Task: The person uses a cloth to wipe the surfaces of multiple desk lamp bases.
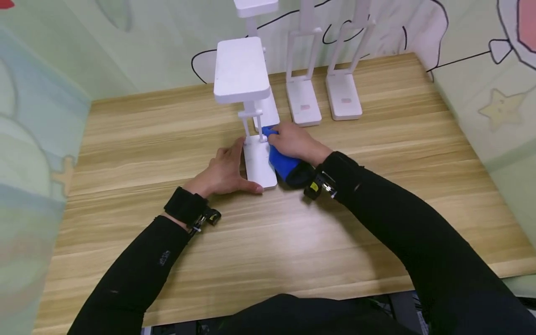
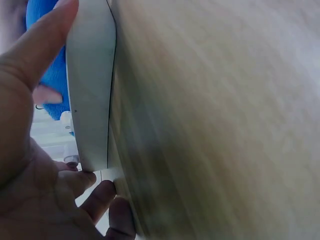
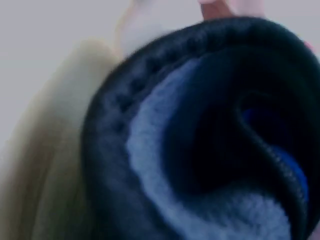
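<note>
A white folding stand with a rectangular base, slim hinged legs and a flat top plate stands upright on the table. My left hand grips its base, thumb along the near edge and fingers at the left side. In the left wrist view the thumb and fingers span the edge of the base. My right hand holds a bunched blue cloth against the right side of the base, near the legs. Seen from the right wrist, the cloth is rolled, with a dark stitched border and a fuzzy lining.
Behind the gripped stand is another white stand, partly hidden. Two more, a middle stand and a right-hand stand, line the table's back edge. The wooden table meets a cartoon-printed wall covering.
</note>
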`<state>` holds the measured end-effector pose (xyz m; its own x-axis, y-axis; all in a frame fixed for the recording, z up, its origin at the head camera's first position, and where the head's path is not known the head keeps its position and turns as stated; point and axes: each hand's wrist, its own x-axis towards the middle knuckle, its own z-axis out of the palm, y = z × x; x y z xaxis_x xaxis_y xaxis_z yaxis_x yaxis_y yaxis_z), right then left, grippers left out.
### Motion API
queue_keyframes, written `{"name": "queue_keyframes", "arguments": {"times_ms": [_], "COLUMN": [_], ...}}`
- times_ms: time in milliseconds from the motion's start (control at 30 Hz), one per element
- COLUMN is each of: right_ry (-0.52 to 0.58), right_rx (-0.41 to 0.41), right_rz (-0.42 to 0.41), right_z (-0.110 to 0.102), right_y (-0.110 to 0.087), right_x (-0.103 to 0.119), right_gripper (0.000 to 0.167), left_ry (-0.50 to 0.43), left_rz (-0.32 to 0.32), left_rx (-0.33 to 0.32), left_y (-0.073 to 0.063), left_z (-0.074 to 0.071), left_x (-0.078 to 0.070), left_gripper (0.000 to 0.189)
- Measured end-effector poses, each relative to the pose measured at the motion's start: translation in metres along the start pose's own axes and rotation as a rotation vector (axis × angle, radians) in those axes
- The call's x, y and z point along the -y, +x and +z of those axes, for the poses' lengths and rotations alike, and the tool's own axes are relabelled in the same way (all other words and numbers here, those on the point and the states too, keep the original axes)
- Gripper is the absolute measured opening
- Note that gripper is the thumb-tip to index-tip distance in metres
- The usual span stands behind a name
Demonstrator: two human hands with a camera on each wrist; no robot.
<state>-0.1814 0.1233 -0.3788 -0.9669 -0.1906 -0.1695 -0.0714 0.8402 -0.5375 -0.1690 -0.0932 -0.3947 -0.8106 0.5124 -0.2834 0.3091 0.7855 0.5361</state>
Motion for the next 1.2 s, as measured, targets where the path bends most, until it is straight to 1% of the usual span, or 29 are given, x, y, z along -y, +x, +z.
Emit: {"name": "queue_keyframes", "arguments": {"times_ms": [33, 100, 167, 233, 300, 367, 400, 467, 500, 567, 700, 767, 800, 867, 900, 1000, 1100, 1200], "right_ry": [-0.002, -0.025, -0.068, -0.105, -0.138, -0.164, -0.172, -0.175, -0.172, -0.156, -0.088, -0.058, -0.051, -0.047, -0.063, -0.124, -0.194, -0.254], "right_rx": [-0.005, -0.011, -0.011, 0.006, 0.012, 0.005, 0.002, 0.000, 0.007, 0.020, 0.004, -0.019, -0.030, -0.039, -0.042, -0.040, -0.036, -0.036], "right_rz": [-0.003, -0.005, -0.002, 0.003, -0.015, -0.040, -0.046, -0.034, -0.020, 0.013, 0.026, 0.013, 0.008, 0.014, 0.014, 0.009, -0.037, -0.112], "right_z": [0.001, 0.008, 0.018, 0.028, 0.036, 0.040, 0.040, 0.037, 0.033, 0.025, 0.009, 0.005, 0.005, 0.009, 0.011, 0.021, 0.030, 0.035], "right_y": [-0.002, -0.016, -0.038, -0.064, -0.085, -0.097, -0.099, -0.093, -0.086, -0.065, -0.019, -0.006, -0.004, -0.007, -0.012, -0.035, -0.061, -0.082], "right_x": [0.000, 0.002, 0.007, 0.012, 0.015, 0.017, 0.017, 0.017, 0.016, 0.014, 0.007, 0.003, 0.002, 0.001, 0.002, 0.005, 0.009, 0.012], "right_gripper": [0.026, 0.027, 0.033, 0.040, 0.042, 0.040, 0.037, 0.033, 0.032, 0.030, 0.029, 0.029, 0.028, 0.030, 0.032, 0.038, 0.041, 0.036], "left_ry": [-0.001, 0.001, 0.002, 0.004, 0.004, 0.006, 0.007, 0.008, 0.009, 0.015, 0.024, 0.023, 0.023, 0.020, 0.018, 0.013, 0.004, 0.006], "left_rz": [0.000, -0.004, -0.011, -0.017, -0.021, -0.021, -0.017, -0.008, -0.003, 0.002, 0.002, 0.002, 0.002, 0.001, -0.001, -0.006, -0.017, -0.029], "left_rx": [0.003, 0.004, -0.003, -0.010, -0.014, -0.015, -0.014, -0.011, -0.009, -0.004, 0.006, 0.008, 0.006, 0.003, 0.003, -0.001, -0.013, -0.030], "left_y": [0.000, 0.000, -0.001, -0.002, -0.003, -0.003, -0.002, -0.002, -0.001, 0.000, 0.001, 0.001, 0.001, 0.002, 0.002, 0.002, 0.001, 0.001], "left_z": [0.000, 0.000, -0.001, -0.001, 0.000, 0.000, 0.000, 0.000, 0.000, 0.001, 0.001, 0.002, 0.002, 0.002, 0.003, 0.004, 0.004, 0.003], "left_x": [0.000, -0.001, -0.001, -0.001, 0.000, 0.000, 0.000, 0.000, 0.000, 0.000, -0.001, -0.002, -0.002, -0.002, -0.001, -0.001, 0.001, 0.003], "left_gripper": [0.139, 0.139, 0.140, 0.140, 0.140, 0.140, 0.140, 0.140, 0.140, 0.140, 0.139, 0.140, 0.140, 0.141, 0.141, 0.141, 0.141, 0.142]}}
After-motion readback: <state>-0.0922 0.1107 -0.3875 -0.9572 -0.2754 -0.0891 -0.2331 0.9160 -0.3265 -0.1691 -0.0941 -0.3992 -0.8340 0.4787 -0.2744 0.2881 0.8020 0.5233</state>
